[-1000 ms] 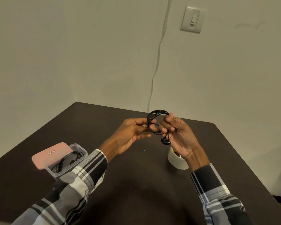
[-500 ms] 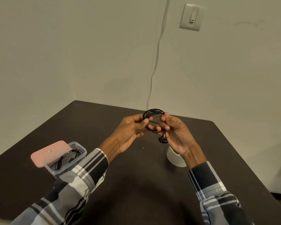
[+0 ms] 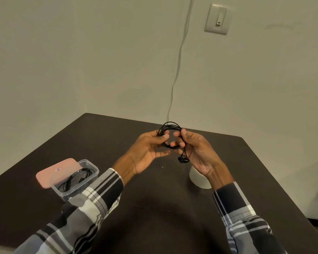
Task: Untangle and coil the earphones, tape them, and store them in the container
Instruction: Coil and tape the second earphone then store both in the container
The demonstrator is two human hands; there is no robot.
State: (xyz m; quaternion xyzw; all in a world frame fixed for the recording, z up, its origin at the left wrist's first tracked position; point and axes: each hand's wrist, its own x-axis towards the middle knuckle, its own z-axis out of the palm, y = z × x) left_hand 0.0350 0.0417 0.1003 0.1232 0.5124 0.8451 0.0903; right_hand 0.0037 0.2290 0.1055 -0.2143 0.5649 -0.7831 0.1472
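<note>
since the earlier frame both hands have drifted slightly left, coil unchanged. left hand (image 3: 147, 151) and right hand (image 3: 196, 153) pinch the thin black earphones (image 3: 170, 133) looped above the dark matte table (image 3: 154, 208), earbuds dangling. clear plastic container (image 3: 89, 177) with pink lid (image 3: 57, 171) sits left; a white tape roll (image 3: 196, 178) sits under the right wrist.

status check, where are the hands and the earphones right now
Left hand and right hand both pinch the coiled earphones above the table. No tape on the coil yet; tape roll under right wrist. Container open, nothing in the way.
</note>
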